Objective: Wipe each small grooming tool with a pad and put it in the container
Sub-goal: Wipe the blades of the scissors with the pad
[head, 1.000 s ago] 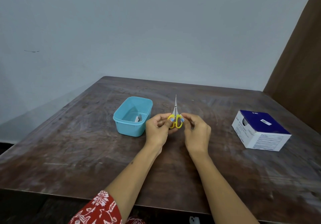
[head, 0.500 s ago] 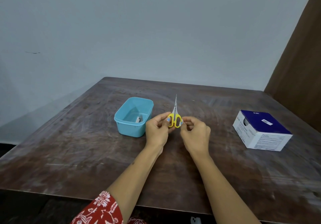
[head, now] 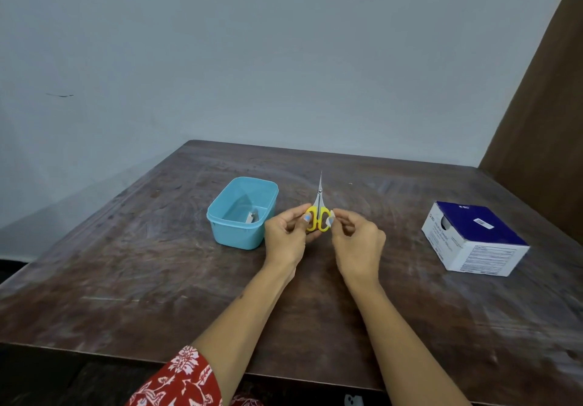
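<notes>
Pinching the scissors (head: 318, 216) by the left yellow loop, the left hand (head: 285, 237) holds them upright over the table (head: 126, 273), tip at 12 o'clock, while the right hand (head: 358, 241) has fingertips clamped on a small pad (head: 331, 221) pressed to the right loop. Best practice now, I'd say: keep that left pinch firm, work the pad round both loops and up the blades away from the point, then drop them in the tub (head: 233, 238) at 9 o'clock, where one metal tool (head: 251, 217) lies.

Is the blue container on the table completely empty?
No, a small metal tool already lies on the bottom of the blue container.
</notes>
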Available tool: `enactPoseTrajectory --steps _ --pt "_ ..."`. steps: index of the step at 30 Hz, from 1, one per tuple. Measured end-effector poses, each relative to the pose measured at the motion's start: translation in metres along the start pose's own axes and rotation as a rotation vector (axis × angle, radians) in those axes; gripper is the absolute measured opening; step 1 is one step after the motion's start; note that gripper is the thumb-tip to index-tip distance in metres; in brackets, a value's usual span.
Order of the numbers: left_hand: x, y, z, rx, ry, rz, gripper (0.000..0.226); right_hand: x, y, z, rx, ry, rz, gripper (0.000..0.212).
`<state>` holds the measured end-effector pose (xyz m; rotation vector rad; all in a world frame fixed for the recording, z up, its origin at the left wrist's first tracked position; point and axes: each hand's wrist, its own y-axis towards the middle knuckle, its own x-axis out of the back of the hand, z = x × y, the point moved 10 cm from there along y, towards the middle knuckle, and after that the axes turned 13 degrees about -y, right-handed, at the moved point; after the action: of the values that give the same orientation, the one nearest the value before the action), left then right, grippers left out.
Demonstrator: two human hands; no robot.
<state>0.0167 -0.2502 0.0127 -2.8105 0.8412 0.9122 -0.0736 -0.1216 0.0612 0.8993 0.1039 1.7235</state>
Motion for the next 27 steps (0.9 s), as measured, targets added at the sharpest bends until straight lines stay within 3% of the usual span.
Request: enactPoseTrajectory --steps 5,8,13,18,23,27 --pt "0.001 0.000 0.000 -0.003 -0.011 -0.003 0.023 -0.001 -0.001 -0.002 -0.027 -0.045 -0.001 0.008" --pt "-0.004 -0.001 0.004 0.030 0.006 0.043 0.023 0.014 -0.006 0.019 0.158 -0.012 -0.136 0.015" --pt "-0.006 -0.001 0.005 0.046 -0.002 0.070 0.023 0.004 -0.009 0.034 0.308 -0.095 -0.060 0.018" --pt "-0.002 0.001 0.004 0.039 -0.003 0.035 0.021 -0.001 -0.012 0.036 0.314 -0.109 -0.007 0.013" --pt "-0.012 -0.003 0.006 0.079 0.007 0.109 0.021 0.010 -0.008 0.032 0.285 -0.037 -0.105 0.016" --pt "-0.011 -0.004 0.002 0.074 -0.013 0.099 0.029 0.001 -0.010 0.029 0.263 -0.076 -0.043 0.008"
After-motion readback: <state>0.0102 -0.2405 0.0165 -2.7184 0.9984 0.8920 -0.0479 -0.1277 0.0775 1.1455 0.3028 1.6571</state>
